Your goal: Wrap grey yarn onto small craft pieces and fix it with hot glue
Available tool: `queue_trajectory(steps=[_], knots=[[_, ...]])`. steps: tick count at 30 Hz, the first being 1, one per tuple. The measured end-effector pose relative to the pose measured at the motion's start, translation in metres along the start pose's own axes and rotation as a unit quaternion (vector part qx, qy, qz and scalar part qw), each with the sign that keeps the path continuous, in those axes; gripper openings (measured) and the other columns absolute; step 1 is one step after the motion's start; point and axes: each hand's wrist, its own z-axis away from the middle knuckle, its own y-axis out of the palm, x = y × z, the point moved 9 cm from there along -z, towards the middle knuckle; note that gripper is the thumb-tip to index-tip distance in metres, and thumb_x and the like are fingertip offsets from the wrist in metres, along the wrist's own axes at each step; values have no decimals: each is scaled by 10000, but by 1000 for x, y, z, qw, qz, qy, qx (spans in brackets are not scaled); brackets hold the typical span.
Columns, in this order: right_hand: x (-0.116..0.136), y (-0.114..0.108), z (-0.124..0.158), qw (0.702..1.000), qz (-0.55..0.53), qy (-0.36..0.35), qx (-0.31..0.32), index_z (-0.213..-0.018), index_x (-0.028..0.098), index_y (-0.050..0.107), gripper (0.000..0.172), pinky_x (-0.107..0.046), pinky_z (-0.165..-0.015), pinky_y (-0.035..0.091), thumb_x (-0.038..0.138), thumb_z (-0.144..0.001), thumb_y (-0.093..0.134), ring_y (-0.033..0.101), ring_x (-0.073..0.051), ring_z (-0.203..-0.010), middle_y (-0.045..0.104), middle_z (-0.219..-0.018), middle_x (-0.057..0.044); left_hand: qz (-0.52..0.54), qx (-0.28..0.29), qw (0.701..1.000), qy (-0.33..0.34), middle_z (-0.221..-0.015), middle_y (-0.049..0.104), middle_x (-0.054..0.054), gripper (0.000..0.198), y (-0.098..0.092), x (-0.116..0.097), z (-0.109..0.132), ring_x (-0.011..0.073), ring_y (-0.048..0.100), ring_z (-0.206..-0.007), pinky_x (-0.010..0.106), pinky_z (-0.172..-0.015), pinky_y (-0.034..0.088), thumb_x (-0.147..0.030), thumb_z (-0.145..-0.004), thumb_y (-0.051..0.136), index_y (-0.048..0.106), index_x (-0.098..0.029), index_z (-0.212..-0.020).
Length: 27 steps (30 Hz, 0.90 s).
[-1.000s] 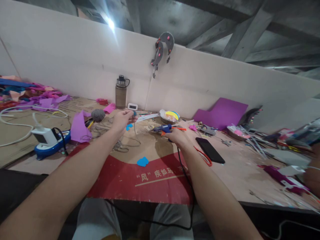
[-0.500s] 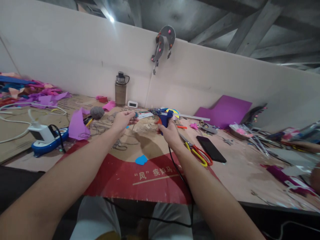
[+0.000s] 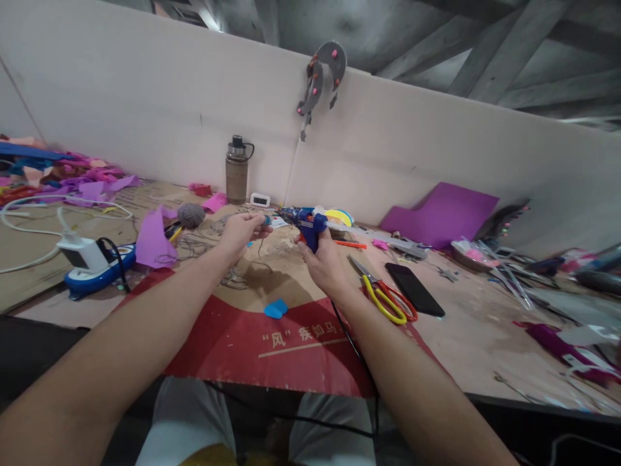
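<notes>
My left hand pinches a small blue piece, mostly hidden by the fingertips; its exact kind is unclear. In my right hand is a blue hot glue gun, gripped by its handle. Its nozzle points left, close to the blue piece; whether they touch I cannot tell. A clear glue stick seems to extend from its back, and a black cord runs down from it. Below, flat blue cut-outs lie on the red and brown cardboard.
Yellow-and-red-handled scissors and a black phone lie right of my right arm. Left are a grey yarn ball, purple felt and a blue power strip. A bottle stands by the back partition.
The glue gun has turned and shifted so its nozzle lies nearer the blue piece, with its back end now showing. A person's hand at the right edge has left the view.
</notes>
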Motion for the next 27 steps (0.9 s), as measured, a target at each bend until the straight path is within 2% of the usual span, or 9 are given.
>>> queue_trajectory(steps=[13,27], knots=[[4,5,3,998,60,6,21,-1253,127,485,417,-388,-850,466,285,-867,491,621,-273,-958,664,-1060,-161,11,18,1000,11,-586,637,36,89,5,0,1,121,662,-574,210,-566,521,-100,-770,621,588,-110,-688],[1,8,2,996,91,-3,17,-1240,125,483,394,-439,-839,488,292,-884,472,636,-312,-946,666,-1065,-186,-14,33,999,18,-567,604,3,131,9,1,0,135,673,-585,230,-585,520,-135,-759,671,570,-119,-679]])
